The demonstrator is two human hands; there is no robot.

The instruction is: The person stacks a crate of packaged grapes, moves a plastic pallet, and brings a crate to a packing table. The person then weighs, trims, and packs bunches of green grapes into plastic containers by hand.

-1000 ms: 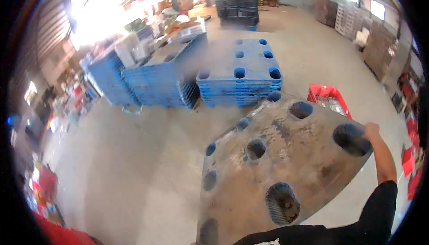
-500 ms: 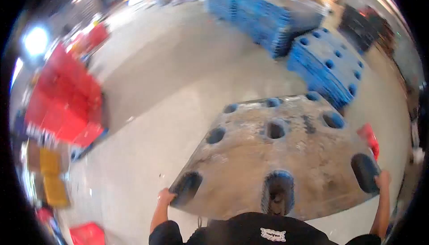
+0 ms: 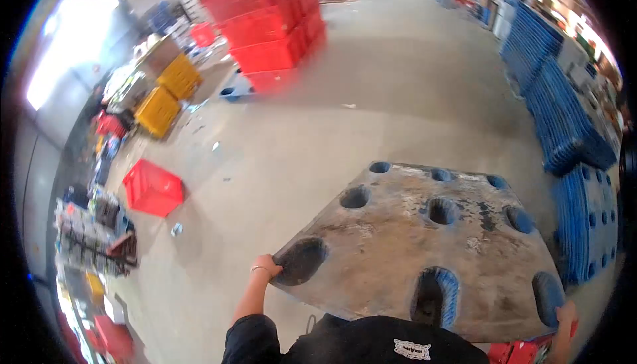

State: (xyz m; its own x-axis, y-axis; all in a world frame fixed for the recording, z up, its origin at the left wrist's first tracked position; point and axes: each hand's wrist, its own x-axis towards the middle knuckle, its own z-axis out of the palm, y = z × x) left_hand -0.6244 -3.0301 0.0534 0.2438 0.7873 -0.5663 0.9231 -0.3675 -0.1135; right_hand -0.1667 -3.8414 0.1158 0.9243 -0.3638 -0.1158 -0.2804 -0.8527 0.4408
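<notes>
A large dirty blue pallet (image 3: 391, 238), its face stained brown and pierced by several oval holes, is held in front of my body, above the floor. My left hand (image 3: 267, 266) is closed round its near left corner, beside an oval hole. At the near right corner, my right hand (image 3: 566, 312) grips the edge, with part of the fingers hidden by the pallet. The pallet's underside is out of sight.
Stacked red crates (image 3: 265, 25) stand on a blue pallet (image 3: 235, 88) ahead. A single red crate (image 3: 153, 188) sits on the floor at left, with yellow crates (image 3: 158, 111) beyond it. Stacks of blue pallets (image 3: 561, 112) line the right side. Small scraps lie on the floor.
The view has swung left, bringing the red crates ahead and the blue stacks to the right edge. My left hand, unseen at first, now shows at the left corner. The held pallet has come along.
</notes>
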